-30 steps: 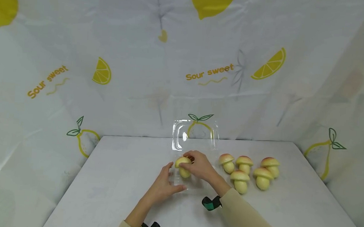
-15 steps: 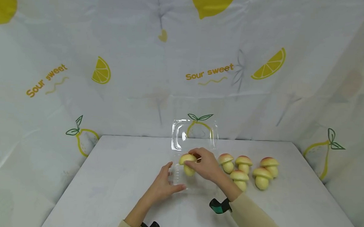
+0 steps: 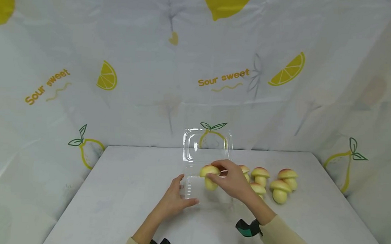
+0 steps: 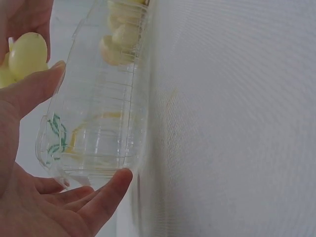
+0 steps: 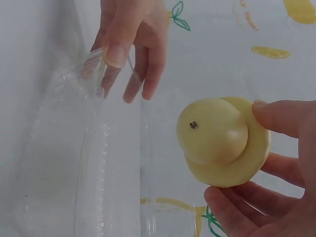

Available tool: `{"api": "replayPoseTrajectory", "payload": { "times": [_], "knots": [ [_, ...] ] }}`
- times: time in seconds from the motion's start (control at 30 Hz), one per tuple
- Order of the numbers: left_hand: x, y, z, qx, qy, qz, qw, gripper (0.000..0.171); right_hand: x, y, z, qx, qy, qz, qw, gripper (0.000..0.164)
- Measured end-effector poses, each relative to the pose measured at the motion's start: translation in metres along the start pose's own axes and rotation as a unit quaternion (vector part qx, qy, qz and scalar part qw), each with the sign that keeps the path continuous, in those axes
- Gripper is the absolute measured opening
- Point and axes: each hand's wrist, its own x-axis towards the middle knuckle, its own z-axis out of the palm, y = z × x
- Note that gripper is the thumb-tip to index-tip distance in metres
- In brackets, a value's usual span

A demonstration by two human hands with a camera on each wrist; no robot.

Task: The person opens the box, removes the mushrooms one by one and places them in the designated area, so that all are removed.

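My right hand (image 3: 230, 178) pinches a yellow toy mushroom (image 3: 210, 171) by its cap, thumb on one side and fingers on the other. The mushroom is over the base of a clear plastic clamshell container (image 4: 98, 98), its rounded stem end facing the right wrist camera (image 5: 212, 131). My left hand (image 3: 175, 198) holds the container's near left corner, with the thumb (image 5: 116, 55) at the front rim and fingers along the left side. Behind the base, the container's clear lid (image 3: 207, 146) stands raised.
Several more toy mushrooms (image 3: 280, 191) with reddish cap tops stand on the white table (image 3: 129, 177), right of the container. My right hand and forearm partly cover the nearest ones. A white lemon-print cloth (image 3: 143, 108) hangs behind the table.
My right hand has moved to the right with the mushroom, from the left side of the container towards its middle. My left hand stays at the container's corner.
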Motion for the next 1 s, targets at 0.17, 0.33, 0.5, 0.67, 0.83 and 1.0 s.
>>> {"api": "replayPoseTrajectory", "payload": {
  "times": [0.17,0.33,0.5,0.67,0.83,1.0],
  "knots": [
    [0.000,0.000,-0.001,0.001,-0.004,0.005,1.0000,0.109,-0.007,-0.001,-0.013,0.015,0.015,0.002,1.000,0.042],
    [0.000,0.000,-0.001,0.013,-0.003,0.010,0.9999,0.109,-0.013,-0.001,-0.025,0.014,0.028,0.015,0.999,0.044],
    [-0.001,-0.002,0.000,0.012,-0.003,0.011,0.9999,0.109,-0.018,0.003,-0.035,-0.004,0.044,0.004,0.999,0.043],
    [0.000,-0.002,0.000,0.014,-0.004,0.009,0.9998,0.109,-0.023,0.010,-0.044,-0.022,0.058,-0.013,0.998,0.040],
    [-0.001,-0.001,-0.001,0.017,-0.005,0.009,0.9998,0.108,-0.027,0.019,-0.053,-0.035,0.070,-0.031,0.996,0.036],
    [0.000,-0.001,-0.001,0.017,-0.006,0.010,0.9998,0.108,-0.032,0.026,-0.064,-0.048,0.080,-0.031,0.995,0.035]
  ]
}}
